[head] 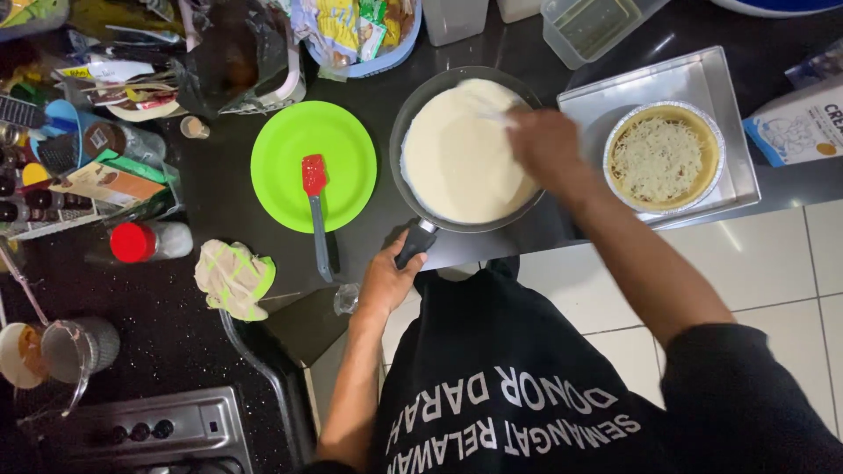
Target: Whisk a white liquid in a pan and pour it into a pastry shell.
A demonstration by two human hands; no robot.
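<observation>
Down from the head camera, the left hand [386,279] is wrapped around the dark handle of a frying pan [413,118], fingers curled tight on the grip at the counter's near edge. That pan sits on the dark counter [219,206], near the middle of the view, and it is filled almost to the rim with a pale, creamy batter [457,162]. Over the pan's right rim, the right hand [544,145] is blurred; its fingers look bunched together, perhaps around a pale utensil that reaches into the batter, but I cannot tell for sure whether they hold anything.

Just beside the pan on its left lies a bright green plate [342,132], with a red-headed spatula [316,206] resting on it, its grey handle pointing over the plate's near edge. Right of the pan, a metal tray [694,75] carries a round foil tin [666,156] holding a crust topped with shredded cheese. Nearer the person, left of the spatula, a crumpled cream and green cloth [234,279] lies on the counter, and a jar with a red lid [147,240] lies on its side beyond it. Farther left, a glass measuring jug [75,351] stands above the stove knobs [140,431]
</observation>
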